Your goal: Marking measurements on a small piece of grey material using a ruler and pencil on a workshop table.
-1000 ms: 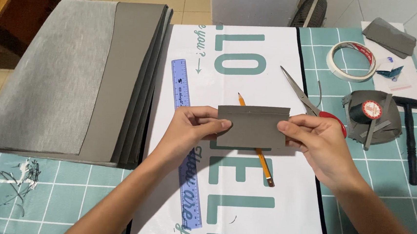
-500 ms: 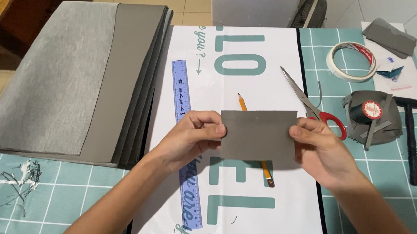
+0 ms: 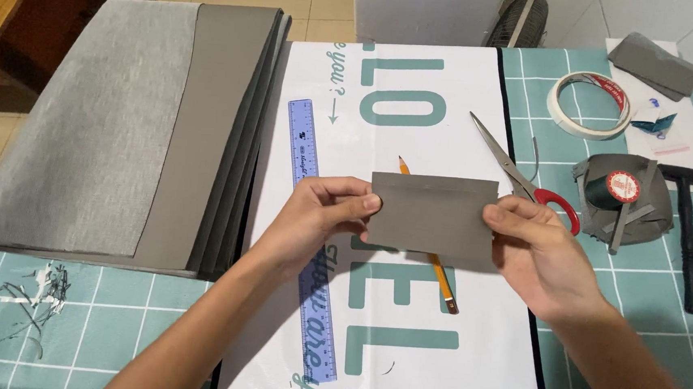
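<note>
Between both hands I hold a small grey rectangular piece of material [image 3: 432, 213], flat and facing me, above a white banner with teal letters [image 3: 418, 102]. My left hand [image 3: 320, 217] pinches its left edge, my right hand [image 3: 534, 248] pinches its right edge. Under the piece lies a yellow pencil [image 3: 441, 282], partly hidden by it. A blue ruler [image 3: 305, 147] lies lengthwise left of my hands, and red-handled scissors [image 3: 519, 174] lie shut just right of the piece.
A stack of large grey sheets [image 3: 124, 122] fills the left of the teal cutting mat [image 3: 657, 281]. At the right sit a tape roll [image 3: 590, 104], a grey bundle with a red-and-white disc [image 3: 627, 198], a black-handled tool [image 3: 689, 235] and grey scraps [image 3: 652, 61].
The grey piece looks taller now than a second ago, when it appeared as a narrower strip. Both hands stay at its edges, shifted slightly lower.
</note>
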